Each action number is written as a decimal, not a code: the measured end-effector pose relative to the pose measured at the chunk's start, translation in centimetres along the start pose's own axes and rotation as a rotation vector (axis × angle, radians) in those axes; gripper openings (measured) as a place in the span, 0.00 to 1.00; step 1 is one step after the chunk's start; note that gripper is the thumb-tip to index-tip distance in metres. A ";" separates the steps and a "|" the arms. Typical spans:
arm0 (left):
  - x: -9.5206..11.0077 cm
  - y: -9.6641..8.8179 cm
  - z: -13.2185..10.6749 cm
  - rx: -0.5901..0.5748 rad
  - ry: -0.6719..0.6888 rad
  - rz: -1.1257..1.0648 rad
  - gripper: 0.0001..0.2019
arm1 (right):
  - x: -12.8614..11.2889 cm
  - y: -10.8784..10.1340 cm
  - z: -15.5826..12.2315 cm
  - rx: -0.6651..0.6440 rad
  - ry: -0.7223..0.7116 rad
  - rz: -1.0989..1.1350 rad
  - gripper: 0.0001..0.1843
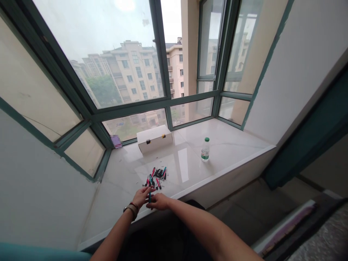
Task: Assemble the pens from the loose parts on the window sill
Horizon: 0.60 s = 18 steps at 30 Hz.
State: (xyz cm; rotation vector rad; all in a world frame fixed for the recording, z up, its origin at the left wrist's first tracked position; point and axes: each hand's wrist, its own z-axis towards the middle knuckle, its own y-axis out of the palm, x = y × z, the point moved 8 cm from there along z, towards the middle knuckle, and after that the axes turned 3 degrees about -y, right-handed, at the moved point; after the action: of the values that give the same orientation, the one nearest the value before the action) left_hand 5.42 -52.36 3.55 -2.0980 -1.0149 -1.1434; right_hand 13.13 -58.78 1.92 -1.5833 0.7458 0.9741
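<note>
My left hand (pixel 141 196), with bands on its wrist, is closed on a slim teal pen-like piece (pixel 149 196) held upright over the sill's front edge. My right hand (pixel 160 201) is curled round the lower end of the same piece, its fingertips touching it. Just beyond my fingers lies a loose pile of pen parts (pixel 158 174) in black, pink-red and teal, with small thin bits scattered round it. The parts are too small to tell one from another.
On the white marble-look sill (pixel 187 145), a white cardboard box (pixel 155 140) stands at the back by the window. A clear bottle (pixel 205 150) with a green cap stands to the right. A small purple item (pixel 116 141) is in the left corner. Green window frames enclose the sill.
</note>
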 end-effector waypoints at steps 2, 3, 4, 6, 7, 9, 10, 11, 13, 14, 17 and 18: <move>0.1 0.0 -0.4 0.059 0.117 0.098 0.27 | -0.7 0.9 0.1 -0.081 -0.019 -0.091 0.12; 0.2 -0.4 -0.6 0.113 0.182 0.173 0.27 | -0.8 1.2 0.0 -0.120 -0.009 -0.124 0.12; 0.2 -0.9 -0.9 0.171 0.239 0.265 0.26 | -0.7 1.3 -0.1 -0.155 0.010 -0.122 0.14; 0.2 -1.9 -1.5 0.263 0.320 0.471 0.23 | -0.3 0.8 -0.2 -0.177 0.086 0.012 0.17; 0.3 -2.4 -1.8 0.291 0.358 0.566 0.22 | 0.1 0.4 -0.2 -0.161 0.136 0.125 0.19; 0.7 -2.8 -2.4 0.317 0.441 0.721 0.18 | 0.8 -0.6 -0.1 -0.096 0.241 0.341 0.24; 0.9 -2.8 -2.7 0.315 0.483 0.783 0.17 | 1.1 -1.0 0.0 -0.061 0.283 0.409 0.26; 1.1 -2.5 -3.0 0.304 0.518 0.839 0.17 | 1.3 -1.3 0.2 -0.030 0.310 0.446 0.27; 1.5 -1.8 -3.5 0.270 0.559 0.932 0.17 | 1.3 -1.7 0.7 0.017 0.313 0.463 0.29; 1.6 -1.5 -3.8 0.260 0.564 0.967 0.17 | 1.1 -1.8 0.9 0.033 0.300 0.459 0.29; 1.6 -1.0 -4.2 0.278 0.558 1.031 0.16 | 0.6 -2.0 1.3 0.069 0.260 0.455 0.31; 1.5 -0.9 -4.3 0.282 0.556 1.048 0.16 | 0.5 -2.0 1.3 0.077 0.263 0.461 0.31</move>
State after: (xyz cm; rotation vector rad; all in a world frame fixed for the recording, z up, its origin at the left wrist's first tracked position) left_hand 3.21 -54.47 7.03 -1.5493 0.2030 -0.8437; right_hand 14.76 -57.09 2.31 -1.5186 1.3586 1.0555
